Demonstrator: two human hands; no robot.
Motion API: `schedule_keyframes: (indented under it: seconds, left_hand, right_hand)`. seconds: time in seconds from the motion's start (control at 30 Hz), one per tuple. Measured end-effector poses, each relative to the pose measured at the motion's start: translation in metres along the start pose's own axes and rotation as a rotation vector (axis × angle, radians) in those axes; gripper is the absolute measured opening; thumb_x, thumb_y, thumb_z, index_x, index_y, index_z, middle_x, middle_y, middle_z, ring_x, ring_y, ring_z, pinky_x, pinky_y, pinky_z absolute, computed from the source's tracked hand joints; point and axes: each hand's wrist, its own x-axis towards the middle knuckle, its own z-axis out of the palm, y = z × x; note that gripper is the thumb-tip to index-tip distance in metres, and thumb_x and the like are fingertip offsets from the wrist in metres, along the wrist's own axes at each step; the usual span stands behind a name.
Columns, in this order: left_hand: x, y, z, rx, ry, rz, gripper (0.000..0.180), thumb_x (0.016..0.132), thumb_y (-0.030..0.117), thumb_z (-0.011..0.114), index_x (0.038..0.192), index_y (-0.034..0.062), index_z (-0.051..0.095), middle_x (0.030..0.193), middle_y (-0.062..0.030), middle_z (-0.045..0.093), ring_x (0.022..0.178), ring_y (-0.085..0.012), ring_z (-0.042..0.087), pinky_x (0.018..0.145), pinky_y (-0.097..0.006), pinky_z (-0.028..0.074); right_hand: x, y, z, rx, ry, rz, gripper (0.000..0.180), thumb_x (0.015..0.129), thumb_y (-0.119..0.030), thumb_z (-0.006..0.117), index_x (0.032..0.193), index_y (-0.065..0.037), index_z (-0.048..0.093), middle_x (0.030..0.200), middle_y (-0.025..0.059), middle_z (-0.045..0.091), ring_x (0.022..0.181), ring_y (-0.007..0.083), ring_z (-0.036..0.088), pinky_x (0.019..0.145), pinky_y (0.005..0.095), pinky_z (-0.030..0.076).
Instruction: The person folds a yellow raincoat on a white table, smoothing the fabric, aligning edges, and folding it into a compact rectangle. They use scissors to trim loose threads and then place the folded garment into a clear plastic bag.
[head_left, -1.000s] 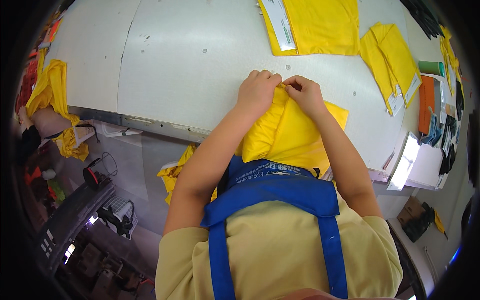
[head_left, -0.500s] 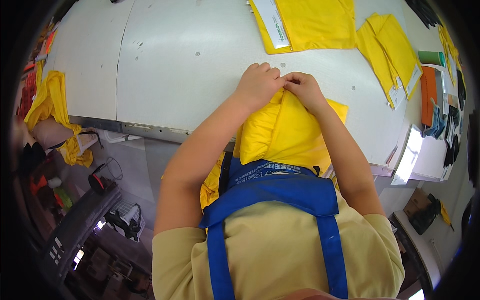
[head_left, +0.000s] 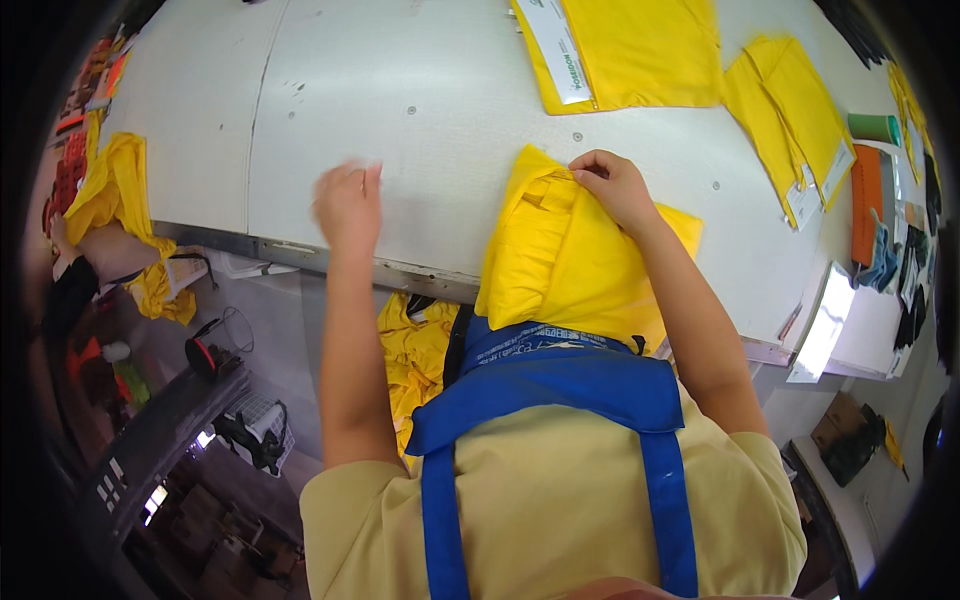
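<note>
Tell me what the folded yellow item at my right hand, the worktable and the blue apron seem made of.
Folded yellow item: probably thin cloth, slightly shiny, from its puckers and soft creases.
Worktable: metal sheet or laminate, hard to tell; smooth, pale, with a dull gleam.
Blue apron: likely matte cloth; its top flops over softly.

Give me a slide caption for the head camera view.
Right hand pinching folded yellow fabric, left hand blurred and apart from it.

We see dark and green print on a white label [head_left: 555,50] on the folded yellow fabric [head_left: 650,55], pale lettering [head_left: 545,342] across the blue apron [head_left: 540,385], and white tags [head_left: 803,197] on the smaller yellow piece [head_left: 785,100], too small to read.
</note>
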Motion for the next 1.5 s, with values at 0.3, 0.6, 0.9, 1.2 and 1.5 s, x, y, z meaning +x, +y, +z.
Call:
schedule_keyframes:
  seconds: [0.3,0.6,0.9,1.2,1.5]
  left_hand:
    - [-0.046,0.143,0.003,-0.84,-0.311,-0.144,0.032,0.084,0.02,0.064,0.112,0.0067,0.057,0.103,-0.0137,0.061,0.084,-0.0264,0.062,0.071,-0.035,0.051]
    - [-0.022,0.167,0.0,-0.631,-0.109,0.024,0.006,0.085,0.012,0.055,0.084,0.0062,0.053,0.07,-0.0123,0.058,0.062,-0.0346,0.058,0.058,-0.045,0.048]
    - [-0.056,0.148,-0.014,-0.547,-0.21,0.133,0.012,0.082,0.013,0.058,0.081,0.0031,0.051,0.072,-0.0166,0.055,0.07,-0.0369,0.058,0.061,-0.044,0.048]
    - [-0.129,0.142,-0.004,-1.155,-0.657,-0.397,0.024,0.084,0.021,0.057,0.095,-0.0005,0.054,0.096,-0.027,0.062,0.094,-0.0427,0.059,0.079,-0.044,0.047]
    - [-0.108,0.154,-0.044,-0.823,-0.623,-0.238,0.031,0.082,0.016,0.059,0.106,0.0044,0.042,0.077,-0.0241,0.061,0.076,-0.0437,0.06,0.067,-0.05,0.048]
  right_hand:
    - [-0.001,-0.022,0.019,-0.39,-0.104,-0.164,0.043,0.087,-0.03,0.063,0.118,-0.001,0.06,0.109,0.0187,0.065,0.102,0.0297,0.061,0.09,0.0346,0.046]
    - [-0.019,-0.036,0.025,-0.422,-0.051,-0.124,0.025,0.082,-0.024,0.066,0.098,-0.004,0.061,0.09,0.0165,0.066,0.086,0.0309,0.063,0.076,0.0358,0.048]
    - [-0.003,-0.004,0.025,-0.452,0.174,-0.137,0.027,0.073,-0.012,0.07,0.096,-0.005,0.058,0.089,0.0128,0.065,0.085,0.0281,0.063,0.077,0.0351,0.05]
    - [-0.131,-0.023,0.058,-0.643,-0.189,-0.864,0.031,0.071,-0.03,0.075,0.1,-0.022,0.07,0.117,0.006,0.056,0.114,0.0275,0.047,0.1,0.0451,0.032]
    - [-0.094,-0.003,0.074,-0.976,0.041,-0.784,0.019,0.073,-0.025,0.067,0.09,-0.02,0.07,0.109,0.0023,0.056,0.112,0.0248,0.046,0.097,0.0428,0.029]
